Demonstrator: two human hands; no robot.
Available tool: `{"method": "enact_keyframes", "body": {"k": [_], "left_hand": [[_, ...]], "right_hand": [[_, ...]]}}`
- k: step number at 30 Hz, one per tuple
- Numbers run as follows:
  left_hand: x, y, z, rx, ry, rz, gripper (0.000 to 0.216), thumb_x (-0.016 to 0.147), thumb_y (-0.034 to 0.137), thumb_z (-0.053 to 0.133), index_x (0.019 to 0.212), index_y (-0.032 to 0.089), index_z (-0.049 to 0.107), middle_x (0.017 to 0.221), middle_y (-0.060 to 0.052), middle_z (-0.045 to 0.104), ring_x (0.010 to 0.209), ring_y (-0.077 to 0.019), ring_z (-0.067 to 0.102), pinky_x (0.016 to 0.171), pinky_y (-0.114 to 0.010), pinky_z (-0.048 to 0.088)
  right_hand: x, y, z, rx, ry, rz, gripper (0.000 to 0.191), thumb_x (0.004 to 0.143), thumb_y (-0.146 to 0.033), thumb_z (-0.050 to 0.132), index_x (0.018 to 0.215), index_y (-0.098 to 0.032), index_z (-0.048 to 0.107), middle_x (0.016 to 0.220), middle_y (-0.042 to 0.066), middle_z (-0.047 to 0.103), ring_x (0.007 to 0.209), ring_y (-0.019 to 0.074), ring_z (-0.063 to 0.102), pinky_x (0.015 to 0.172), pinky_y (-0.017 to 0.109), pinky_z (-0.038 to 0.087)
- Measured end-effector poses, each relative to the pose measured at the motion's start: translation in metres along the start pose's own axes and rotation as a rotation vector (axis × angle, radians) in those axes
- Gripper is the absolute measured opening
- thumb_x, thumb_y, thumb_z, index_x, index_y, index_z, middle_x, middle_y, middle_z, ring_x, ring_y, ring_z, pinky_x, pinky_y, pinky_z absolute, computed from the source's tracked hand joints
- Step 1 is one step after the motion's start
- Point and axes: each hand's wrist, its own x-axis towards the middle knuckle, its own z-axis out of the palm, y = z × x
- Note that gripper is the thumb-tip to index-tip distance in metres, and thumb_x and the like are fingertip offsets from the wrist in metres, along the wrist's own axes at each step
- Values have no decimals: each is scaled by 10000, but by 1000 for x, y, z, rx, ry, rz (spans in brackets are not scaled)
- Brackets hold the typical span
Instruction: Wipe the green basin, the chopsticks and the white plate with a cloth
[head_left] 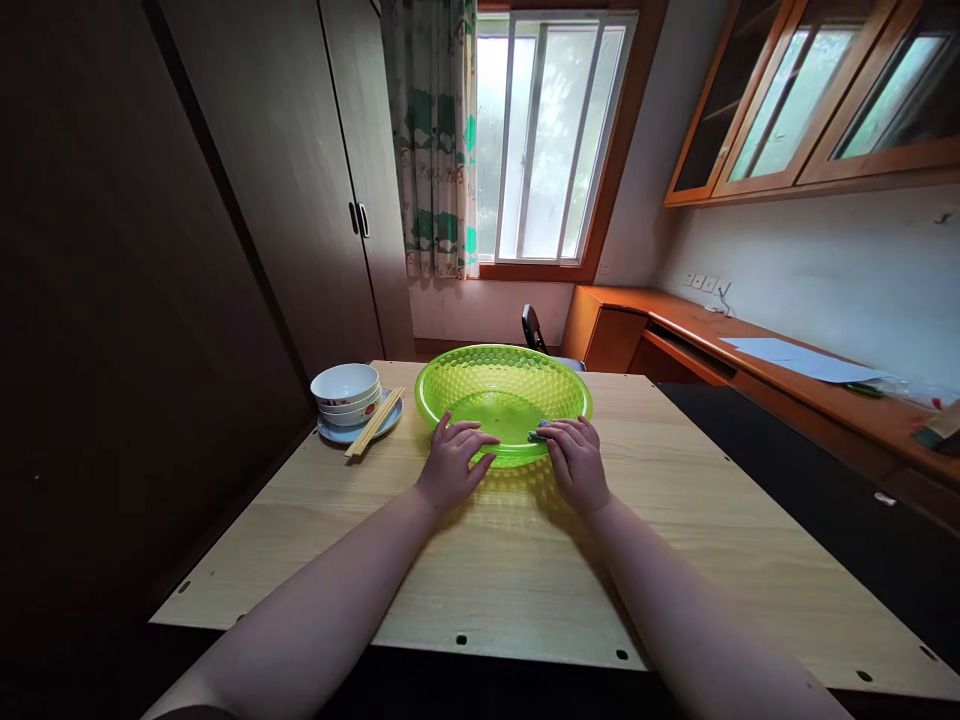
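A translucent green plastic basin [457, 378] with a dimpled wall sits upright on the wooden table. My left hand [452, 462] grips its near rim from the left, fingers over the edge and thumb on the outside. At the near right of the rim, my right hand [576, 455] is closed on a small dark bluish cloth [535, 436]. Most of that cloth is hidden under the fingers. Inside, the basin's floor appears bare where it shows.
Left of the basin, stacked white bowls [345, 385] stand on a blue-rimmed plate [391, 420], with light wooden chopsticks [375, 424] lying across its edge. The pale tabletop [510, 580] has small holes along its edges. A dark chair [532, 328] stands beyond it.
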Motion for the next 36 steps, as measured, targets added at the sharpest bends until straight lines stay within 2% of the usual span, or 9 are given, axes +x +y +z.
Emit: {"method": "enact_keyframes", "body": {"k": [11,18,27,31,36], "left_hand": [[-2,-3,1,-6,-7,-1,164,899,295,563,1010,268,681,1016,-10,736,1147,-208,595,1173,-493,211],[-1,-2,-1,6,-10,-9,168,896,295,559,1006,269,683,1018,-14,736,1141,-217,597,1169,-503,217],[-2,-3,-1,0,-14,-11,167,892,296,561,1004,269,682,1013,-11,735,1145,-213,593,1172,-498,211],[-3,-3,-2,5,13,-30,170,884,306,573,1016,266,671,1028,-12,730,1166,-220,578,1175,-517,191],[-3,-3,-3,52,52,-43,259,875,339,590,1119,269,640,1094,-29,716,1214,-240,548,1184,-540,156]], "right_hand": [[1,16,2,-33,80,121,295,970,-278,398,938,-235,687,976,40,729,1004,225,621,1050,455,312],[1,2,-1,-11,-20,0,249,956,-266,431,1001,-260,675,1003,27,724,1003,214,610,1047,436,329],[3,17,1,-38,70,113,291,976,-281,399,923,-232,681,966,43,724,991,226,612,996,443,354],[2,11,1,-22,58,93,287,976,-275,400,934,-235,681,969,42,722,982,224,609,1011,447,350],[1,-4,0,-40,-30,-6,244,965,-263,432,1025,-256,668,1025,28,719,1018,221,598,1057,453,316]]}}
